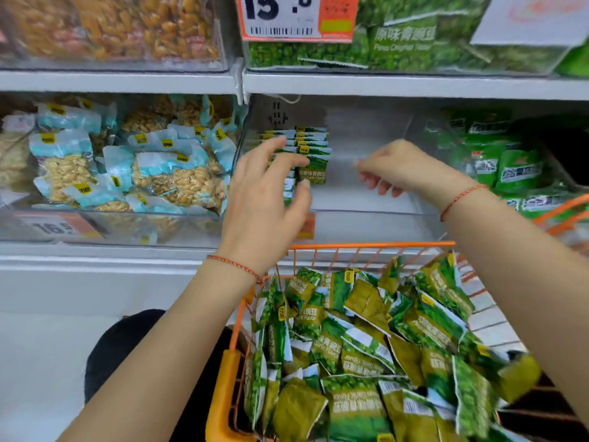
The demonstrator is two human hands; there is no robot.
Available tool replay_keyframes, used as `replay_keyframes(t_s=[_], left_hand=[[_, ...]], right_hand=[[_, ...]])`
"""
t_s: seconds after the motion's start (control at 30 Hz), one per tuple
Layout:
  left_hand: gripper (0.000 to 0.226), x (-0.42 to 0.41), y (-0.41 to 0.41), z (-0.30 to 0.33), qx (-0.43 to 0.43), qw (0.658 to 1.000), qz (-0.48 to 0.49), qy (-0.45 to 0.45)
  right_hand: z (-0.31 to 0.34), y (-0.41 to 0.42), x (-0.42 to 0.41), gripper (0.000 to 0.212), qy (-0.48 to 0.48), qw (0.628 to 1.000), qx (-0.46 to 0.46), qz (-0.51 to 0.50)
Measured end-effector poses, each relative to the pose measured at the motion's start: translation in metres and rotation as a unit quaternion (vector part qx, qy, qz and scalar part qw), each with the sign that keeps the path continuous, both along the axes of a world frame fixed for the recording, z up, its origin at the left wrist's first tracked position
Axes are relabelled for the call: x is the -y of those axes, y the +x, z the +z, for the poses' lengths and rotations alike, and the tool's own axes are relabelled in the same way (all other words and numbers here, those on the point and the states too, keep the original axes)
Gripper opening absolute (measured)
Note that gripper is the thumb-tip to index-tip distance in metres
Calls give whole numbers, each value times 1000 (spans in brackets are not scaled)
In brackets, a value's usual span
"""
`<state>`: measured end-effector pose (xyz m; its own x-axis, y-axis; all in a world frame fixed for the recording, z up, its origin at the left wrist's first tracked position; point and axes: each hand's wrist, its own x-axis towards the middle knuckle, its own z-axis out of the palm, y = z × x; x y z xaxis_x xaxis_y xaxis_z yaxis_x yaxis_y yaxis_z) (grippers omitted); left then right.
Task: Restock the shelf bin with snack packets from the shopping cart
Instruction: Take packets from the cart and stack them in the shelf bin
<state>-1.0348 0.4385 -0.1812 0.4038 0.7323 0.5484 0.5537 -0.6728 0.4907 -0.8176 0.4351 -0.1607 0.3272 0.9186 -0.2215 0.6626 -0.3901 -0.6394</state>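
Two bare hands reach into a clear plastic shelf bin (366,199) on the middle shelf. The left hand (264,199), fingers spread and relaxed, touches a stacked row of small green garlic-pea snack packets (314,161) standing at the bin's left side; at least six packet tops show, the exact count hidden by the hand. The right hand (401,167) hovers to the right inside the bin, fingers loosely curled and holding nothing. Each wrist wears one thin red string bracelet (236,266). Near the viewer, an orange wire shopping cart (369,245) holds a loose heap of well over a dozen matching green packets (366,346). To the left, a second clear bin (111,224) holds pale-blue peanut packets (178,173).
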Motion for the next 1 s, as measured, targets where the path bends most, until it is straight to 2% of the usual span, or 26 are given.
replay_keyframes(t_s=[0.07,0.13,0.23,0.3,0.37,0.43,0.5,0.57,0.63,0.7,0.73,0.83,0.9,0.93,1.0], left_hand=[[33,28,6,4,-44,997,-66,3],[31,56,10,3,-106,988,-108,-40],[28,91,17,-4,-234,952,-141,-138],[30,110,24,-10,-300,926,-165,-159],[35,127,35,-18,-336,905,-203,-166],[39,144,47,-24,-332,884,-237,-227],[56,159,61,-32,-343,869,-230,-274],[76,168,74,-40,-390,864,-200,-249],[88,174,81,-46,-411,867,-184,-214],[94,175,87,-50,-406,867,-188,-219],[97,175,88,-51,-392,868,-192,-238],[105,173,86,-52,-305,877,-192,-317],[102,167,82,-51,-229,886,-182,-361],[96,162,79,-50,-189,890,-173,-377],[66,148,72,-50,-113,892,-171,-403]], right_hand=[[16,-5,29,34,21,1000,-19,-6],[31,-10,57,37,20,999,-27,6],[45,-14,106,34,-92,993,12,77],[39,-14,138,26,-188,975,53,110],[26,-14,168,26,-239,959,100,111],[10,-14,198,31,-268,947,147,101],[-6,-15,222,31,-298,932,177,102],[-18,-17,239,27,-314,924,191,106],[-27,-21,246,36,-316,922,198,106],[-30,-24,248,61,-320,922,199,92],[-31,-24,247,64,-317,923,202,80],[-36,-24,244,34,-273,931,239,50],[-36,-23,243,27,-213,946,244,23],[-37,-22,242,25,-168,958,231,9],[-40,-21,239,22,-66,986,155,-22]])
